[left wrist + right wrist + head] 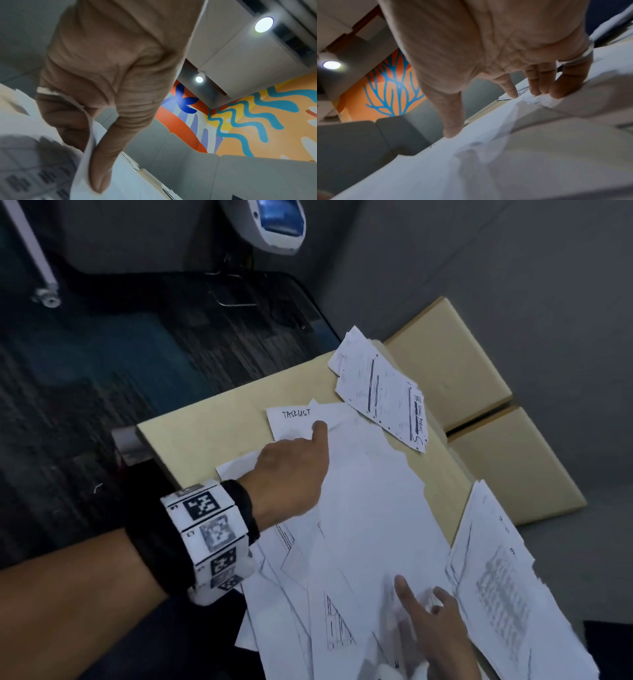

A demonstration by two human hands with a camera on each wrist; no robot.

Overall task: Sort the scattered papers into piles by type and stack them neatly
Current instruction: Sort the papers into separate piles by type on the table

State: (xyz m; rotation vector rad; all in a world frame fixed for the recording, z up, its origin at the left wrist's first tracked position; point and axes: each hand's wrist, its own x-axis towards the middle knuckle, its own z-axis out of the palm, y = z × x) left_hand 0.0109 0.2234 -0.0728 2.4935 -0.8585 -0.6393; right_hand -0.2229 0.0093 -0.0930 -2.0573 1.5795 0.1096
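White sheets cover most of the tan desk (212, 436), and the one that matters is the tasklist sheet (294, 419), headed in handwriting and lying at about 12 o'clock from the left hand (291, 470). That hand reaches forward along the sheet's long axis, which runs from 6 toward 12 o'clock, thumb pressed on top near the heading; the left wrist view shows the thumb and curled fingers pinching a paper edge between them. The right hand (435, 625) sits at 5 o'clock, well apart from the heading, fingers spread and pressing flat on the loose heap (359, 525), so the left is clearly the nearer. A printed pile (380, 385) lies at 1 o'clock, and a table-print pile (507, 587) lies at 4 o'clock. The tasklist looks thin, limp and partly buried under the heap's top sheets, so drawing it free probably means sliding it toward 9 o'clock while the right hand pins the rest.
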